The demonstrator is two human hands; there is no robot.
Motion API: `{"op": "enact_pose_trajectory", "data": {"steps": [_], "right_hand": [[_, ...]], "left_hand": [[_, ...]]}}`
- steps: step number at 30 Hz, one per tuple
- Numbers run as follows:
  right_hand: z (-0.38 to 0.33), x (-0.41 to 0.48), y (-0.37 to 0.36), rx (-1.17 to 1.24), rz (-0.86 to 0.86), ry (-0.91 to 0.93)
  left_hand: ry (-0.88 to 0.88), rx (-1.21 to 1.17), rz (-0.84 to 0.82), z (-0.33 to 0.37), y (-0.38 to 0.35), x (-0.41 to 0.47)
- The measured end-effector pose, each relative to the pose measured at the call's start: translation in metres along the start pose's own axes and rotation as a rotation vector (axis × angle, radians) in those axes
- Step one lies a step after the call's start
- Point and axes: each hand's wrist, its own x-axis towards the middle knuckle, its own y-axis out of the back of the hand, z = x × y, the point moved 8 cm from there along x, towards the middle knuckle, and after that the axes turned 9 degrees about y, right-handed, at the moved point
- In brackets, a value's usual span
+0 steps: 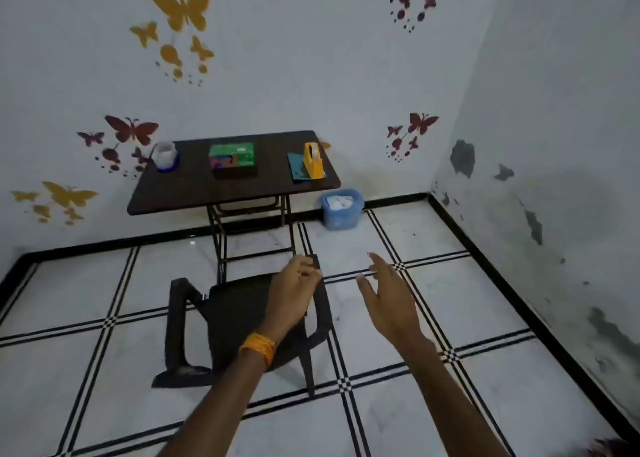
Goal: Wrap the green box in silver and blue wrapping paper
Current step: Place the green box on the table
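The green box (232,159) stands in the middle of a small dark table (194,193) against the far wall. At the table's right end lies a blue sheet of wrapping paper (297,171), with a yellow tape dispenser (313,161) standing on it. Both my hands are well short of the table, above a dark plastic chair (228,321). My left hand (294,290), with an orange thread band on its wrist, curls its fingers round the chair's upper right corner. My right hand (388,299) hovers to the right of the chair with fingers spread, holding nothing.
A clear container on a blue base (165,155) sits at the table's left end. A blue bin (342,209) with white scraps stands on the tiled floor by the table's right legs. Walls meet in a corner at the right.
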Motion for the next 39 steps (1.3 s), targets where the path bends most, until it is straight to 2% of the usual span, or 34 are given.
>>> {"op": "enact_pose_trajectory", "data": {"steps": [5, 14, 24, 31, 39], "right_hand": [[0.125, 0.034, -0.003, 0.077, -0.047, -0.207], [0.208, 0.183, 0.007, 0.146, -0.146, -0.184], [0.238, 0.384, -0.082, 0.114, -0.305, -0.118], [0.221, 0.513, -0.139, 0.102, -0.423, -0.036], [0.194, 0.658, -0.211, 0.16, -0.508, 0.153]], "left_hand": [[0.16, 0.008, -0.105, -0.03, -0.116, 0.056], [0.214, -0.054, -0.037, 0.022, -0.194, 0.189], [0.32, -0.136, 0.137, -0.001, -0.184, 0.385], [0.43, -0.195, 0.245, -0.015, -0.142, 0.494], [0.431, -0.182, 0.41, -0.01, -0.097, 0.616]]}}
